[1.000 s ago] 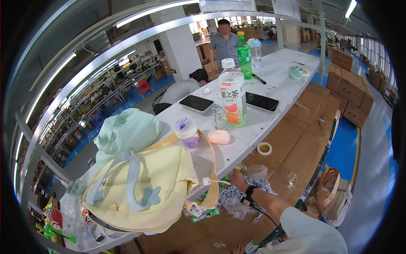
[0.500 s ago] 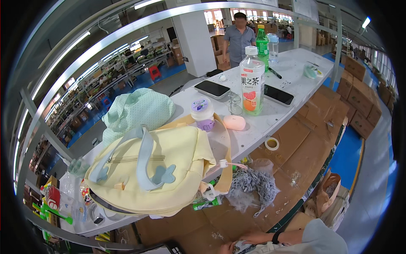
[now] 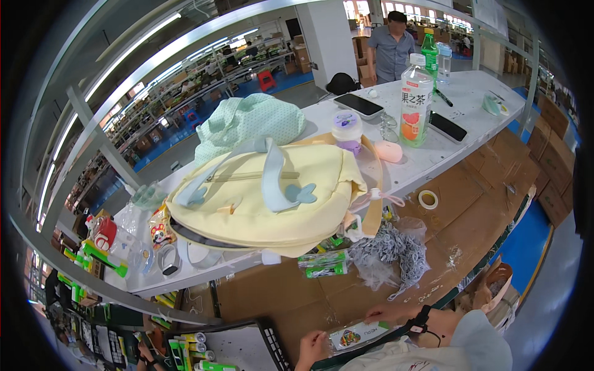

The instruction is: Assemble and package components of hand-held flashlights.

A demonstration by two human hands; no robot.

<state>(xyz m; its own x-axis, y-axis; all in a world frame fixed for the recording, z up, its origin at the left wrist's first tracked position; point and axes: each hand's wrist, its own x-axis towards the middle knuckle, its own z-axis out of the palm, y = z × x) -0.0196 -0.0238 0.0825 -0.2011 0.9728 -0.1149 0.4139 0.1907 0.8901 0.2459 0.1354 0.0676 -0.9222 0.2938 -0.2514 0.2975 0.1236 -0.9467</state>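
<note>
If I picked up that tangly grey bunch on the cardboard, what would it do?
The grey bunch would probably flop, since its thin strands bend and loop everywhere. One end straggles across the cardboard, so it may trail or snag. The crinkly clear bag touching it might come along too.

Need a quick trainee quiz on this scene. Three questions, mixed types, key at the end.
1. Multiple choice: what is between the left grip and the right grip?
A) a phone
B) a flat packet with a colourful picture
C) a drink bottle

2. True or false: the yellow bag lies on the white shelf.

3. Fill in: the tape roll lies on brown ____.

Key: 1 B; 2 true; 3 cardboard.
</note>
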